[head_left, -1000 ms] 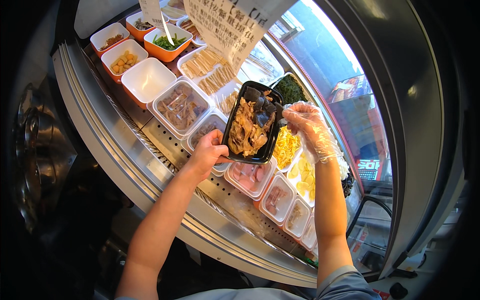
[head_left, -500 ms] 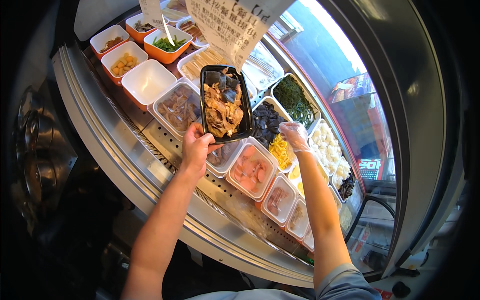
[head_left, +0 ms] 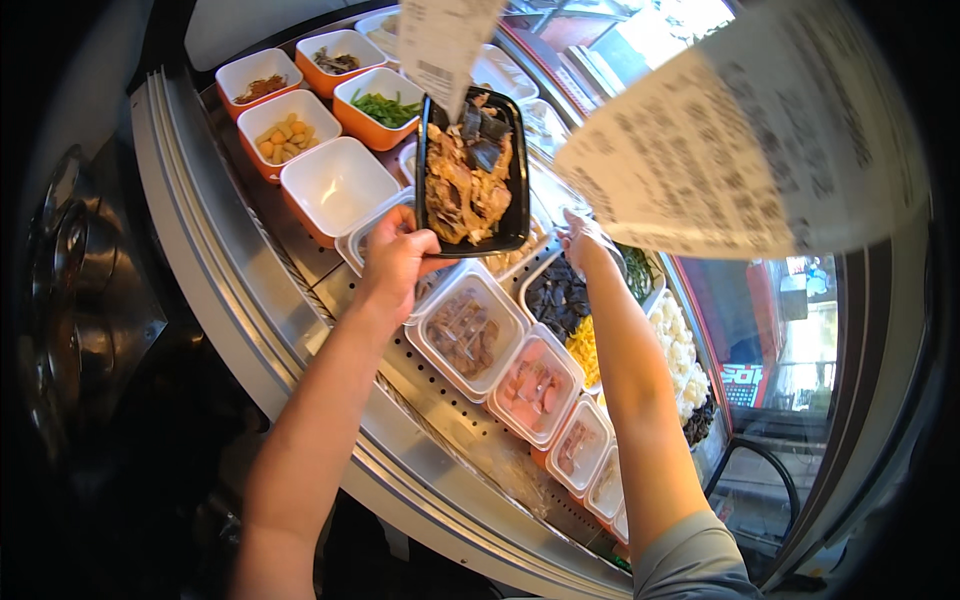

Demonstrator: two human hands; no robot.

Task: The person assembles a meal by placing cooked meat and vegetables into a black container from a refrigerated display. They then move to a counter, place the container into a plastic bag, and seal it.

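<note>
I'm probably filling the tray (head_left: 521,222) my left hand (head_left: 396,256) grips; my right hand (head_left: 581,240), its closure unclear, hovers near dark strips (head_left: 556,299), next likely needing a careful pinch.

A white-lined orange tub (head_left: 340,185) stands to the left of the left hand (head_left: 396,258) on the metal-edged desk (head_left: 210,290), with a tub of green vegetables (head_left: 387,108), a tub of yellow-orange pieces (head_left: 287,138) and a tub of reddish-brown shreds (head_left: 262,88) farther beyond. Closer to the wearer than the right hand (head_left: 585,238), pink slices (head_left: 537,390) sit in a clear-covered tub, while white pieces (head_left: 677,350) lie to that hand's right. One printed slip (head_left: 445,40) hangs above the left hand; a larger, blurred slip (head_left: 740,150) spreads above and right of the right hand. Metal vessels (head_left: 90,270) gleam well left of both
</note>
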